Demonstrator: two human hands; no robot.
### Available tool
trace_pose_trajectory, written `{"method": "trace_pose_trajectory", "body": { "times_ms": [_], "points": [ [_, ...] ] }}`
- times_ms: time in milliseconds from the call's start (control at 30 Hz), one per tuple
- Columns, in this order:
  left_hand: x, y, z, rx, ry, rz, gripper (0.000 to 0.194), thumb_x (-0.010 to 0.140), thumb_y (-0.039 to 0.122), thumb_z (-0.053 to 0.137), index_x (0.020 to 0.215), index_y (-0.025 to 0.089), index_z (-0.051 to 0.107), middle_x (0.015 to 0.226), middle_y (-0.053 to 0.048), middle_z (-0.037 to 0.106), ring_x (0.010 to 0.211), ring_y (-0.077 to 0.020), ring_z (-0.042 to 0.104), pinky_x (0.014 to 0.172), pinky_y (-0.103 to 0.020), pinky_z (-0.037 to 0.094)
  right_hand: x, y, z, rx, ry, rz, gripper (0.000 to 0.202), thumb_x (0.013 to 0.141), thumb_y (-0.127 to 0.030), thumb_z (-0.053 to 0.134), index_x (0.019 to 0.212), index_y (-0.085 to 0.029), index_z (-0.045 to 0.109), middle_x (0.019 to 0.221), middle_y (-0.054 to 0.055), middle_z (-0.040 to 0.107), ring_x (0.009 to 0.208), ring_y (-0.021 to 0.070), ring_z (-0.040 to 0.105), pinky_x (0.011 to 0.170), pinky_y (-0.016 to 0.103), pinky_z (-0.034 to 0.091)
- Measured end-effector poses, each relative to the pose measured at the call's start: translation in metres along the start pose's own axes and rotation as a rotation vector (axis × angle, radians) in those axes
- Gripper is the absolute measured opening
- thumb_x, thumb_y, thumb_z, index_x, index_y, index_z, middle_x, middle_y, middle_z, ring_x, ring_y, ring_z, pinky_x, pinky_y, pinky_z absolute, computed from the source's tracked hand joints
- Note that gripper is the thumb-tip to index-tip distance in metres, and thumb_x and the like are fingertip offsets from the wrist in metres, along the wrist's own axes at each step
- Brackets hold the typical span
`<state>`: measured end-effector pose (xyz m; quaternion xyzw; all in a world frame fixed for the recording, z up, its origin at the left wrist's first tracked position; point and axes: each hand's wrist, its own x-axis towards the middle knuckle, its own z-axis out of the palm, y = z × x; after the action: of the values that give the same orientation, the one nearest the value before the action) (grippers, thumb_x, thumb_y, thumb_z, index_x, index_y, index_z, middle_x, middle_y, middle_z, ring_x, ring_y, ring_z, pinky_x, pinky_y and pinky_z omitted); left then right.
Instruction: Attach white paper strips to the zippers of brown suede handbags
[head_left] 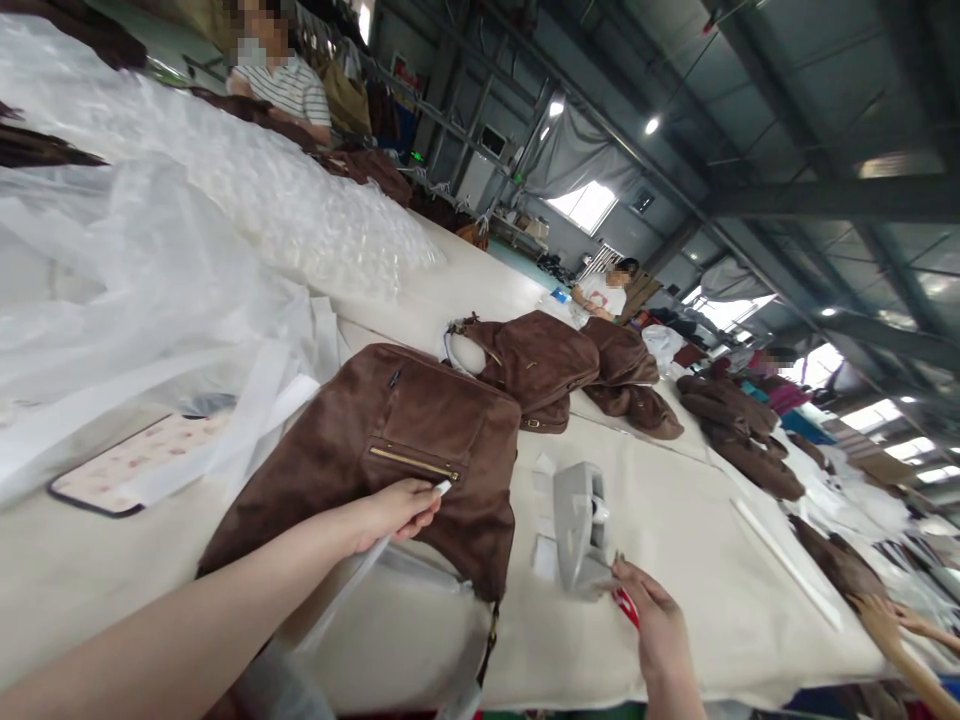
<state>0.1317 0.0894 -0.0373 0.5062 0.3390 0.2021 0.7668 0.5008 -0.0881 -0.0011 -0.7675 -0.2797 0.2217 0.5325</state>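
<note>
A brown bag [431, 420] with a brass zipper [412, 462] lies flat in front of me. My left hand [401, 510] is closed in a pinch over its lower part, gripping a white strip [352, 590] whose end pokes out beside the zipper pull. The strip trails down toward the bag's strap. To the right, my right hand [660, 615] is closed, with its fingertips at the front end of a grey tape dispenser [577, 525]. A small red-handled tool [625, 606] sticks out from under those fingers; its kind is mostly hidden.
White strips [225, 430] partly cover a patterned phone [139, 460] at left, before heaped clear plastic [262, 190]. More brown bags [544, 360] lie behind mine. Paper pieces [545, 555] sit beside the dispenser. Another person's hands [881, 615] work at far right; other people stand farther back.
</note>
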Motion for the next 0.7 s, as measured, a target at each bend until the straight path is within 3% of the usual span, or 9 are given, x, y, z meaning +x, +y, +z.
{"method": "trace_pose_trajectory", "body": {
  "times_ms": [100, 200, 333, 467, 633, 700],
  "points": [
    [0.001, -0.002, 0.000, 0.002, 0.005, -0.018, 0.062, 0.058, 0.077, 0.059, 0.073, 0.018, 0.043, 0.052, 0.009, 0.040, 0.038, -0.0036, 0.024, 0.040, -0.022, 0.009, -0.012, 0.004, -0.012, -0.021, 0.062, -0.019, 0.044, 0.058, -0.053, 0.076, 0.085, -0.018, 0.073, 0.092, 0.005, 0.073, 0.091, 0.0247, 0.064, 0.074, 0.029, 0.051],
    [0.003, -0.003, 0.001, 0.009, 0.017, -0.030, 0.063, 0.057, 0.078, 0.059, 0.072, 0.019, 0.043, 0.051, 0.009, 0.039, 0.037, -0.0040, 0.025, 0.040, -0.022, 0.010, -0.021, 0.017, -0.019, -0.093, 0.034, 0.045, 0.046, 0.053, -0.054, 0.078, 0.080, -0.017, 0.073, 0.079, 0.003, 0.072, 0.076, 0.0220, 0.064, 0.064, 0.027, 0.051],
    [0.003, -0.003, 0.002, 0.025, 0.020, -0.027, 0.062, 0.058, 0.078, 0.057, 0.072, 0.019, 0.042, 0.051, 0.010, 0.037, 0.037, -0.0040, 0.025, 0.040, -0.022, 0.010, -0.026, 0.037, -0.011, 0.041, -0.046, 0.186, 0.049, 0.050, -0.054, 0.081, 0.076, -0.014, 0.069, 0.061, 0.001, 0.065, 0.055, 0.0143, 0.057, 0.053, 0.025, 0.048],
    [0.004, -0.004, 0.001, 0.016, 0.023, -0.018, 0.062, 0.057, 0.077, 0.058, 0.073, 0.019, 0.042, 0.050, 0.011, 0.035, 0.036, -0.0031, 0.022, 0.040, -0.022, 0.009, -0.024, 0.049, 0.000, 0.116, -0.044, 0.166, 0.048, 0.049, -0.054, 0.080, 0.076, -0.016, 0.067, 0.060, -0.001, 0.061, 0.054, 0.0128, 0.054, 0.054, 0.025, 0.048],
    [0.003, -0.006, 0.001, -0.009, 0.038, -0.014, 0.064, 0.056, 0.078, 0.058, 0.075, 0.018, 0.045, 0.048, 0.011, 0.034, 0.036, -0.0033, 0.022, 0.040, -0.022, 0.009, -0.012, 0.061, -0.023, -0.332, 0.005, 0.252, 0.036, 0.049, -0.057, 0.068, 0.066, -0.025, 0.066, 0.058, 0.002, 0.065, 0.060, 0.0225, 0.064, 0.059, 0.032, 0.052],
    [0.003, -0.007, 0.002, -0.012, 0.027, -0.010, 0.063, 0.057, 0.077, 0.058, 0.076, 0.017, 0.047, 0.047, 0.011, 0.034, 0.036, -0.0037, 0.022, 0.039, -0.022, 0.010, -0.007, 0.057, -0.034, -0.399, -0.008, 0.307, 0.032, 0.047, -0.055, 0.066, 0.061, -0.027, 0.064, 0.058, 0.005, 0.068, 0.064, 0.0272, 0.067, 0.060, 0.035, 0.054]
  ]
}}
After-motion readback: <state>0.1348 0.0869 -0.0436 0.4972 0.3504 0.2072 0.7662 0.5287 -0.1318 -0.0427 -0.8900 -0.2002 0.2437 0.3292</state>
